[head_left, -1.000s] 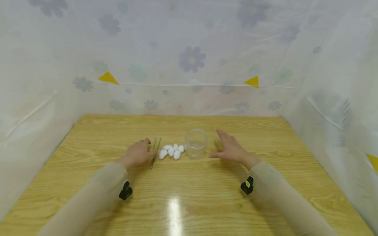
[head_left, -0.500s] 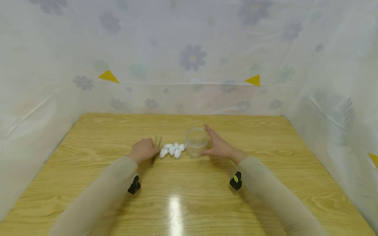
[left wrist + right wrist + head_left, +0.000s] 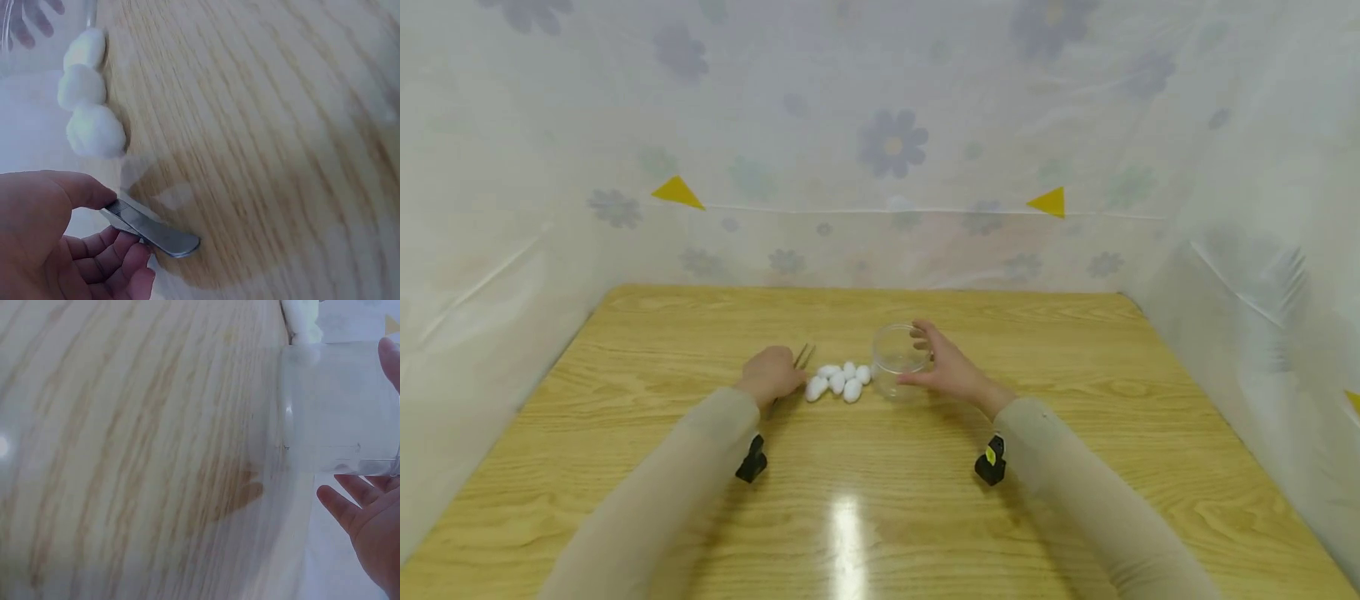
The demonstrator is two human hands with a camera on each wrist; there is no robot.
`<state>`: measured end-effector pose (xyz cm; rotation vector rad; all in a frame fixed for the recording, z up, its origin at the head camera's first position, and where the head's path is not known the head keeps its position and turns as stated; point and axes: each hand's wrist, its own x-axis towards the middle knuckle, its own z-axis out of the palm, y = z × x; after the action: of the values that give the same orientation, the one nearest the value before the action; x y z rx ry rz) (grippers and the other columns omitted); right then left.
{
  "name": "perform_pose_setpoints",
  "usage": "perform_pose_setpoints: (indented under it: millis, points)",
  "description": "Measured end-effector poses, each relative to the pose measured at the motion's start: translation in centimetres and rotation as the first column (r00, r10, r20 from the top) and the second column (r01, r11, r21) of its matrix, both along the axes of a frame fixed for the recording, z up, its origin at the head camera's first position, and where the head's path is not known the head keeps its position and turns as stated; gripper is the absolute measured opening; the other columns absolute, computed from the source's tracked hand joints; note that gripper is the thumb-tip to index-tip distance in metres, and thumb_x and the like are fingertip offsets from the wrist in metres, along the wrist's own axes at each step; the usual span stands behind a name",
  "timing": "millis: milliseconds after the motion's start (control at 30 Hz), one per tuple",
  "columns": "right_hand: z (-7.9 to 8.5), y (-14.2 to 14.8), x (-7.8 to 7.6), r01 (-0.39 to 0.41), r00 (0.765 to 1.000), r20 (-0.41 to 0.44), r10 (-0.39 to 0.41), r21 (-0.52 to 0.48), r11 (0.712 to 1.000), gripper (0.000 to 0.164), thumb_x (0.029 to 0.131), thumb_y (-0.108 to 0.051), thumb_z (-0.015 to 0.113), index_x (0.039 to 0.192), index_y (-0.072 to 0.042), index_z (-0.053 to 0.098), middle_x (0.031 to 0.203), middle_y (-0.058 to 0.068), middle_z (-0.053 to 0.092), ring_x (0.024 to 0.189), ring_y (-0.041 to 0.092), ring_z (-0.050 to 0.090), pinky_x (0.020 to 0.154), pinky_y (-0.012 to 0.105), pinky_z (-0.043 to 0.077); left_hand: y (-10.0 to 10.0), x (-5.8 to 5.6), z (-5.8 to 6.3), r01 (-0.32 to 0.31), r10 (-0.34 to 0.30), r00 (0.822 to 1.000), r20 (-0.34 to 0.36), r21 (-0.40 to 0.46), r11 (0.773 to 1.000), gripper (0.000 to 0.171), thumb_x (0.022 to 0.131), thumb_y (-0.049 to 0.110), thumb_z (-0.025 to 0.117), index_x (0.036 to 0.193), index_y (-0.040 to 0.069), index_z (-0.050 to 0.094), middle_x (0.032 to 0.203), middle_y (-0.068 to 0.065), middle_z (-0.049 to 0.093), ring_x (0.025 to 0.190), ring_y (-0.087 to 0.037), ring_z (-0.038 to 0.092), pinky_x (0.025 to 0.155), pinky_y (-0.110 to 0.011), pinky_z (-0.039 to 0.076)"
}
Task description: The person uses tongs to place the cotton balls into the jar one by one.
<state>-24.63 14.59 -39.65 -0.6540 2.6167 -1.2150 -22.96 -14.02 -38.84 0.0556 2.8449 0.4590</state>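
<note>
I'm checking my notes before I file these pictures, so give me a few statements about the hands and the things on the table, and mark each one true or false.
1. The left hand holds metal tweezers. True.
2. The white balls lie on the table in a loose cluster. True.
3. The table is plain black. False: it has a yellowish wood grain.
4. The right hand is at the clear container. True.
5. The clear container is full of white balls. False: the balls lie outside, beside it.
</note>
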Motion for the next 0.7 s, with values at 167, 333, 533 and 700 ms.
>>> perform_pose_setpoints:
  millis: [167, 333, 533, 700]
  points:
    - [-0.3, -0.1, 0.0, 0.006, 1.000, 0.009, -0.006, -0.010, 1.000, 0.094, 0.078, -0.025, 0.077, 0.147, -0.004, 0.018, 0.147, 0.018, 0.033, 0.132, 0.035, 0.039, 0.105, 0.052, 0.034, -0.8, 0.0, 0.0, 0.017, -0.014, 0.998, -0.059, 0.061, 0.998, 0.028, 0.093, 0.014, 0.043, 0.068, 0.004, 0.049, 0.067, -0.008, 0.050, 0.058, -0.020, 0.046, 0.052, -0.030, 0.040]
    - [-0.4, 0.0, 0.1, 0.013, 1.000, 0.009, -0.013, -0.005, 1.000, 0.093, 0.078, -0.026, 0.077, 0.147, -0.005, 0.018, 0.147, 0.017, 0.034, 0.132, 0.034, 0.039, 0.104, 0.052, 0.036, -1.4, 0.2, 0.4, 0.047, -0.035, 0.996, -0.086, 0.143, 0.989, 0.026, 0.100, 0.014, 0.035, 0.098, -0.009, 0.048, 0.079, -0.016, 0.053, 0.061, -0.021, 0.047, 0.052, -0.030, 0.040]
    - [-0.3, 0.0, 0.2, 0.010, 1.000, 0.019, -0.010, -0.020, 1.000, 0.092, 0.078, -0.024, 0.077, 0.147, -0.005, 0.019, 0.147, 0.018, 0.034, 0.131, 0.035, 0.039, 0.103, 0.052, 0.035, -2.5, 0.7, 0.1, 0.062, -0.031, 0.987, -0.158, 0.200, 0.978, 0.028, 0.102, 0.018, 0.035, 0.110, -0.006, 0.046, 0.074, -0.012, 0.054, 0.052, -0.016, 0.040, 0.048, -0.026, 0.032]
    - [-0.2, 0.0, 0.4, 0.016, 0.999, 0.038, -0.015, -0.033, 0.999, 0.091, 0.078, -0.022, 0.077, 0.146, -0.005, 0.019, 0.147, 0.017, 0.033, 0.132, 0.035, 0.038, 0.104, 0.053, 0.034, -3.9, 0.5, -0.3, 0.093, -0.047, 0.986, -0.160, 0.293, 0.952, 0.029, 0.101, 0.021, 0.043, 0.114, -0.003, 0.048, 0.083, -0.014, 0.058, 0.060, -0.017, 0.045, 0.055, -0.029, 0.036]
